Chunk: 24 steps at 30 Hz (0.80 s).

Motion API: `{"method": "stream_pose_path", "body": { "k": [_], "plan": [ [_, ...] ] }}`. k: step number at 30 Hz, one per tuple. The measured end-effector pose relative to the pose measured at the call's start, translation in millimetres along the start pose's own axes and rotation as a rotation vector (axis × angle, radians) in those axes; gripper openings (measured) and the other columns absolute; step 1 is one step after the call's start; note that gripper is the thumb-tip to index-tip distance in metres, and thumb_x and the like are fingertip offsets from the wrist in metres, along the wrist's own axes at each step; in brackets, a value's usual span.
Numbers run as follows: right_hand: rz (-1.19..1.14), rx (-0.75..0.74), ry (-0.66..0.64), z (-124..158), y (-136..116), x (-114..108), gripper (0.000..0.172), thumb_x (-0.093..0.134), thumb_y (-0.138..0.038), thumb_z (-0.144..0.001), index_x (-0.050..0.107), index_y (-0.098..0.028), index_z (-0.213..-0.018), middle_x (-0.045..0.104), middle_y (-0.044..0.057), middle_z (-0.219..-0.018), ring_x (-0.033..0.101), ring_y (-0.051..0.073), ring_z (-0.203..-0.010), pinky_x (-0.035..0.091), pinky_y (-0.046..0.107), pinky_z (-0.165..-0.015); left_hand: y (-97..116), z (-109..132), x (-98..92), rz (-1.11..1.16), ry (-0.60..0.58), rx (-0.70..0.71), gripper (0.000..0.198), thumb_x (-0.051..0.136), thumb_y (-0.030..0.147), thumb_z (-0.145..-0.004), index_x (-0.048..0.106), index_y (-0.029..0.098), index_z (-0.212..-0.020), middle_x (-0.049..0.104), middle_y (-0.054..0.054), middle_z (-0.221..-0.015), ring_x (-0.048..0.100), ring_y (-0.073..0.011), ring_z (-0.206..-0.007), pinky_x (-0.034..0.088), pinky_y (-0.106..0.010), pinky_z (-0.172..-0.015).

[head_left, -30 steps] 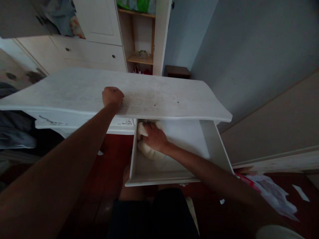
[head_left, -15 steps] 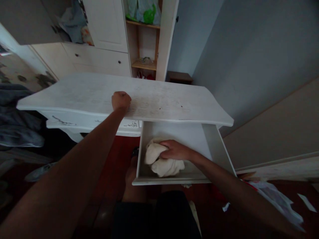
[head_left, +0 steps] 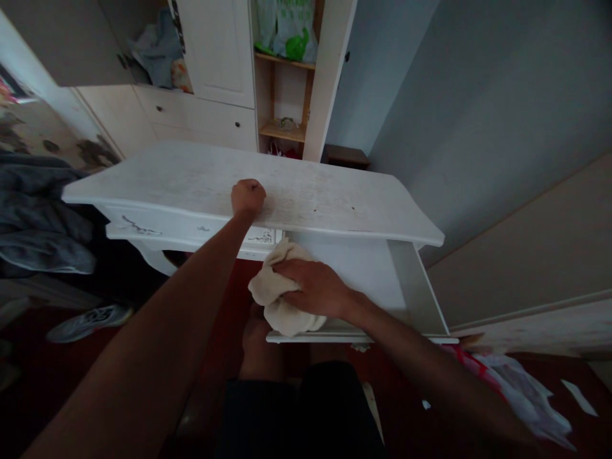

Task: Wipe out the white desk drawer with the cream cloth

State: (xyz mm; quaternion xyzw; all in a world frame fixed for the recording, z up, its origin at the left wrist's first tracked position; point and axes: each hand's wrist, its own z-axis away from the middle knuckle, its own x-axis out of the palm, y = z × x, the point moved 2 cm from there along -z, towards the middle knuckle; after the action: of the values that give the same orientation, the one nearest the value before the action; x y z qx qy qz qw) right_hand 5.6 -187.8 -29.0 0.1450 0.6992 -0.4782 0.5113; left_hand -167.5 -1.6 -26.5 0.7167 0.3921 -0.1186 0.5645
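A crumpled cream cloth (head_left: 277, 290) is gripped by my right hand (head_left: 318, 287), over the left side of the pulled-out drawer (head_left: 414, 280). The cloth hangs across the drawer's left wall and hides part of it. My left hand (head_left: 248, 196) rests as a fist on the white tabletop (head_left: 191, 169), just above the drawer's left end. What that fist holds, if anything, does not show. Grey smudges and small dark marks cover the tabletop.
Behind the table stands a white cabinet (head_left: 217, 57) with open doors and plastic bags (head_left: 289, 32) on a shelf. Dark clothing (head_left: 41, 217) lies at left, above a shoe (head_left: 90, 322) on the red floor. A plastic bag (head_left: 530, 395) lies at lower right.
My right hand has lifted the cloth from inside the drawer up and leftward, over its left wall. My left hand keeps its place on the tabletop while the view has shifted slightly.
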Motion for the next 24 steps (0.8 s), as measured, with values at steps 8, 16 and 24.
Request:
{"method": "stream_pose_path", "body": {
  "k": [8, 16, 24],
  "plan": [
    [0.273, -0.133, -0.129, 66, -49, 12, 0.038, 0.064, -0.022, -0.089, 0.067, -0.024, -0.127, 0.069, 0.008, -0.136, 0.065, 0.027, -0.118, 0.056, 0.036, -0.086, -3, -2, 2.7, 0.018, 0.021, -0.010, 0.027, 0.049, 0.017, -0.075, 0.076, 0.017, -0.078, 0.073, -0.010, -0.077, 0.068, -0.0250, -0.086, 0.050, -0.030, -0.079],
    [0.449, 0.034, -0.110, 137, -22, 9, 0.059, 0.068, -0.023, -0.085, 0.056, -0.021, -0.143, 0.055, 0.015, -0.155, 0.066, 0.032, -0.121, 0.061, 0.041, -0.082, 3, 2, -5.0, -0.010, 0.001, 0.001, 0.028, 0.050, 0.014, -0.077, 0.077, 0.012, -0.085, 0.072, -0.006, -0.074, 0.063, -0.0185, -0.072, 0.046, -0.027, -0.068],
    [0.662, 0.348, 0.139, 264, 81, -35, 0.062, 0.060, -0.015, -0.083, 0.059, -0.023, -0.145, 0.058, 0.014, -0.152, 0.068, 0.030, -0.124, 0.062, 0.039, -0.086, 0, -3, -2.2, 0.008, 0.047, 0.000, 0.026, 0.052, 0.014, -0.072, 0.077, 0.014, -0.080, 0.056, 0.000, -0.055, 0.056, -0.0169, -0.064, 0.043, -0.027, -0.063]
  ]
}}
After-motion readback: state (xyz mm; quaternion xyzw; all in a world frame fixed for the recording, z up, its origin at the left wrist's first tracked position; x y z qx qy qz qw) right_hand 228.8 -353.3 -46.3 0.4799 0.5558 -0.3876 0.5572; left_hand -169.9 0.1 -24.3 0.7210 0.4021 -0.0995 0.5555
